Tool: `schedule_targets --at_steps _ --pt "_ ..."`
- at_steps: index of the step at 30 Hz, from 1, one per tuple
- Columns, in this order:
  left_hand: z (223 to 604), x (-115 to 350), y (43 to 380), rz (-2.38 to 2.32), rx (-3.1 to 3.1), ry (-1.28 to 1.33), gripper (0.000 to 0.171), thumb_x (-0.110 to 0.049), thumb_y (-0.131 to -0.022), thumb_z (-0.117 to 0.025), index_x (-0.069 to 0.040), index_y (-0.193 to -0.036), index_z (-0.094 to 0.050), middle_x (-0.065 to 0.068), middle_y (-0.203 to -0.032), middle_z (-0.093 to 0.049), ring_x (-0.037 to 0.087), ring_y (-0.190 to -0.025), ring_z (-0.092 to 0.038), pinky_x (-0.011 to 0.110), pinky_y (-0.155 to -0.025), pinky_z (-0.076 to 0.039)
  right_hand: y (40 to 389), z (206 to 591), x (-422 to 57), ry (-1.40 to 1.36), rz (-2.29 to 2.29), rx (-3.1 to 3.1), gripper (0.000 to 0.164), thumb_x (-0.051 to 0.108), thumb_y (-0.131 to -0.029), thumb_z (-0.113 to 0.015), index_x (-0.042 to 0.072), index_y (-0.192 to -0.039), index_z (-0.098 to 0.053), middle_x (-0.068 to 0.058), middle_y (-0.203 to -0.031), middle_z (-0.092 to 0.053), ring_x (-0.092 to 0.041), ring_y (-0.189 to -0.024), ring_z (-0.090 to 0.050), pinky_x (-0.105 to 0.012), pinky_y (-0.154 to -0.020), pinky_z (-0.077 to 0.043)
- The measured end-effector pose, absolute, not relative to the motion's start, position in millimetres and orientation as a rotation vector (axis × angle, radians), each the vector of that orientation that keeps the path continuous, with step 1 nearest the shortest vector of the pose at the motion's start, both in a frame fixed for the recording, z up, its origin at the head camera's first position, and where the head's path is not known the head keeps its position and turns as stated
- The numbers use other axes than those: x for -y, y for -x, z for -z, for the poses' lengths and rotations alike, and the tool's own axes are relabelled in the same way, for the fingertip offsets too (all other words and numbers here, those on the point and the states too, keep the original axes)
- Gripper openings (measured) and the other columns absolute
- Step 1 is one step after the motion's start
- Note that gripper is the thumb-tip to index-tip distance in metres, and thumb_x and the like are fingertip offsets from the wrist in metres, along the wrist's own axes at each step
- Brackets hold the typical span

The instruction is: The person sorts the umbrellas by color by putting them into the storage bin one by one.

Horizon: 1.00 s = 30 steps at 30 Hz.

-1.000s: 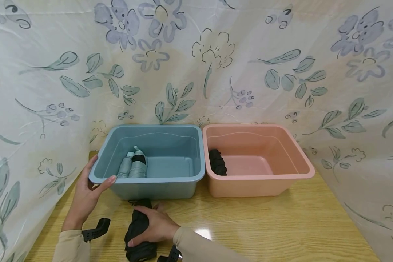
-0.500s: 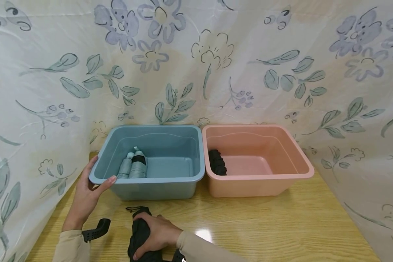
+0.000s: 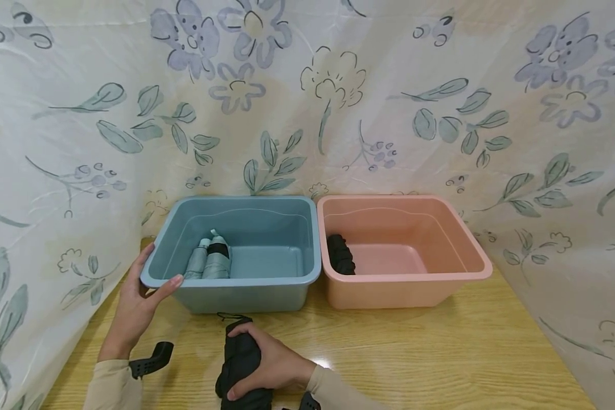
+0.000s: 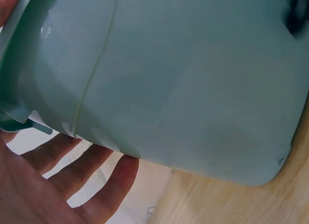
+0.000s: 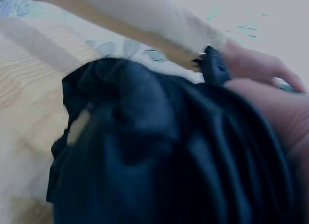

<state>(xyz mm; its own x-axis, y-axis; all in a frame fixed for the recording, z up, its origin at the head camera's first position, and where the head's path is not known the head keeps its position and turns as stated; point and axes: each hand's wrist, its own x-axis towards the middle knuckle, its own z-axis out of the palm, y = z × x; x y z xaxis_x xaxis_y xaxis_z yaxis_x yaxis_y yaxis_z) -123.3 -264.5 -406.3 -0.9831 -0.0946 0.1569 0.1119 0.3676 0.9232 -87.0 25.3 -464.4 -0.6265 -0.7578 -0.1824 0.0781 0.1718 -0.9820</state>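
My left hand (image 3: 135,302) grips the front left corner of the blue bin (image 3: 251,297), its thumb over the rim; in the left wrist view its fingers (image 4: 87,171) lie against the outer wall. A folded black umbrella (image 3: 240,364), cord loop at its far end, is held in my right hand (image 3: 279,361) in front of that bin. Black cloth folds of this umbrella (image 5: 145,147) fill the right wrist view, blurred. Two folded light-blue umbrellas, one slim (image 3: 197,261) and one with a dark band (image 3: 217,263), lie at the bin's left.
Right beside the blue bin stands a pink bin (image 3: 389,291), with a folded black item (image 3: 340,255) along its left wall. Both bins stand on a wooden table (image 3: 415,353). A flowered sheet (image 3: 338,114) hangs behind and at the sides.
My right hand, with the black umbrella in its grip, first drew back from the blue bin, then moved right and slightly forward. My left hand keeps its place on the bin's corner.
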Motion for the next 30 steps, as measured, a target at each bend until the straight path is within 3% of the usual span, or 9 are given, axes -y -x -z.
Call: schedule_targets --at_steps 9,21,30 --pt "405 265 122 1.673 2.463 0.016 0.088 -0.022 -0.100 -0.066 -0.031 -0.164 -0.007 0.020 -0.161 -0.024 0.041 -0.135 -0.036 0.009 -0.084 -0.040 81 435 -61 0.620 1.681 -1.617 0.081 0.012 -0.084 -0.082 0.036 -0.149 -0.040 0.004 -0.137 -0.051 -0.015 -0.117 -0.058 -0.031 -0.097 -0.047" --pt "406 266 122 1.682 2.455 0.008 0.090 -0.019 -0.099 -0.067 -0.030 -0.165 -0.006 0.019 -0.162 -0.024 0.041 -0.136 -0.034 0.008 -0.084 -0.040 68 377 -104 0.779 1.669 -1.635 0.086 0.011 -0.086 -0.080 0.032 -0.154 -0.032 -0.004 -0.135 -0.052 -0.022 -0.114 -0.062 -0.038 -0.094 -0.052" --pt "406 266 123 1.673 2.467 -0.008 0.090 -0.020 -0.100 -0.066 -0.028 -0.165 -0.005 0.019 -0.163 -0.022 0.042 -0.137 -0.033 0.008 -0.085 -0.039 81 337 -143 0.845 1.725 -1.769 0.087 0.008 -0.086 -0.080 0.026 -0.157 -0.031 -0.016 -0.139 -0.047 -0.034 -0.111 -0.062 -0.046 -0.091 -0.054"
